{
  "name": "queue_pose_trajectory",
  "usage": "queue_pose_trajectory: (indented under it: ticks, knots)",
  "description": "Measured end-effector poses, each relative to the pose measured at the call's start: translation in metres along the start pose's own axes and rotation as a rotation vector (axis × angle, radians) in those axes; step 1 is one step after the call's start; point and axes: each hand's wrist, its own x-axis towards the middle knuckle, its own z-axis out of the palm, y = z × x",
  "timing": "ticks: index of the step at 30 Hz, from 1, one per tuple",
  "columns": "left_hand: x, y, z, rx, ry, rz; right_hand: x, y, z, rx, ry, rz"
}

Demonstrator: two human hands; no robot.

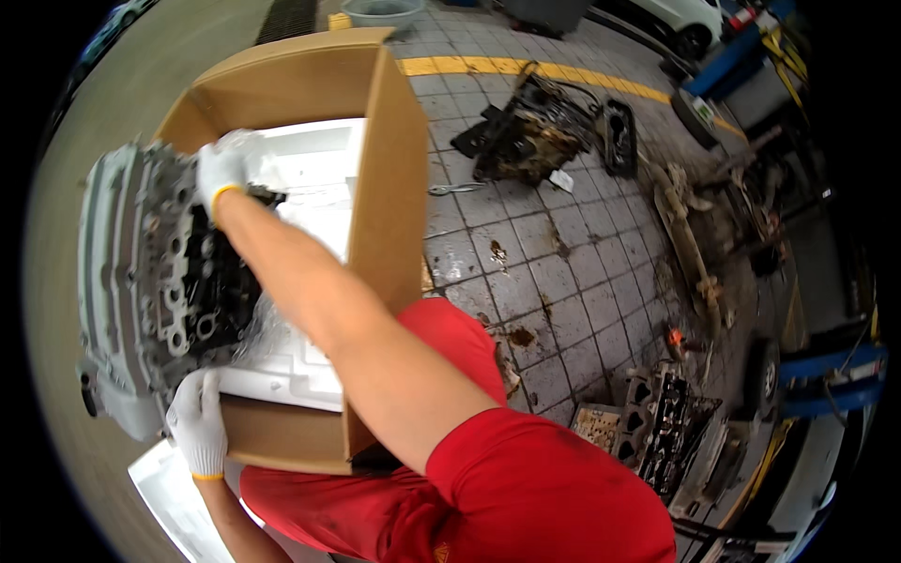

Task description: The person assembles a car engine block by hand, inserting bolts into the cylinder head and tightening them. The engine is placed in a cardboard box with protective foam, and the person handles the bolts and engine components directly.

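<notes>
A grey metal car engine stands at the left edge of an open cardboard box, its dark ported side turned toward the box. White foam packing lines the box, with clear plastic film crumpled between foam and engine. My right hand, in a white knit glove with a yellow cuff, reaches across the box and is closed on the engine's far end, beside more film. My left hand, gloved alike, is closed at the engine's near lower corner, by the foam's end. Its fingertips are partly hidden.
A loose white foam piece lies below my left hand. On the tiled floor to the right are a greasy dark engine part, a wrench, oil stains and a cylinder head. A grey tub stands beyond the box.
</notes>
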Motion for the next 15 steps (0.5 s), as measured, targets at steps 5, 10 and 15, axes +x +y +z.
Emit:
queue_pose_trajectory:
  ticks: [5, 10, 15]
  knots:
    - [0.003, 0.003, -0.007, -0.394, -0.006, -0.479, -0.035, -0.019, -0.008, 0.037, -0.177, 0.158]
    - [0.092, 0.062, 0.007, -0.975, -0.031, -0.503, 0.01, -0.021, -0.019, -0.332, -0.282, -0.048]
    - [0.135, 0.051, 0.034, -1.601, -0.273, -0.831, -0.02, -0.077, -0.08, -0.388, -0.673, -0.553]
